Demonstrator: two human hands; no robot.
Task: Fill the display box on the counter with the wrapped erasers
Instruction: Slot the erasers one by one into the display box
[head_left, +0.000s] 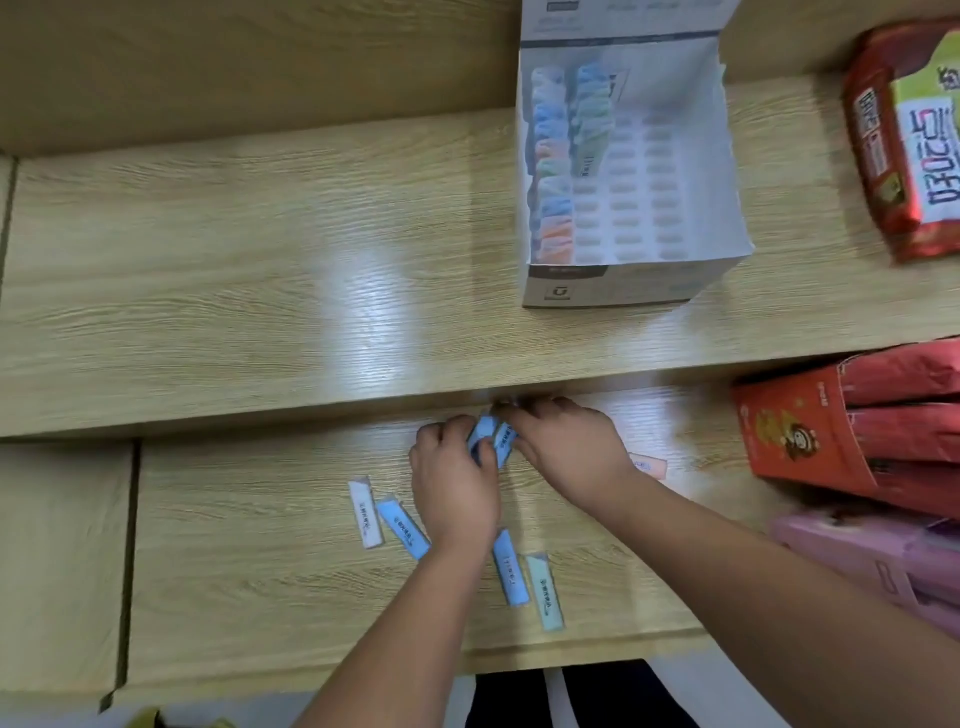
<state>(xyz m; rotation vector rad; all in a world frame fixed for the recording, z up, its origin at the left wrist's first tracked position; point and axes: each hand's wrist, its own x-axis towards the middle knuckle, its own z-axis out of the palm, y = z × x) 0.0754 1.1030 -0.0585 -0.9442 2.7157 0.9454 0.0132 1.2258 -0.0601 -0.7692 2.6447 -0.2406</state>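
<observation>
The white display box (623, 286) stands open on the upper counter at the right, with one full column and one short column of wrapped erasers (553, 171) along its left side. On the lower shelf, my left hand (452, 483) grips a small bunch of blue wrapped erasers (491, 441). My right hand (566, 447) meets it from the right and pinches the same bunch. Loose erasers lie around my wrists: a white one (366, 513), a blue one (402, 527), another blue one (510, 574), a pale green one (545, 592) and a pink one (649, 464).
A red snack bag (904, 140) lies on the upper counter right of the box. A red carton of packets (795, 431) and a pink package (872, 566) crowd the lower shelf's right side. The upper counter's front edge (311, 415) overhangs just beyond my hands.
</observation>
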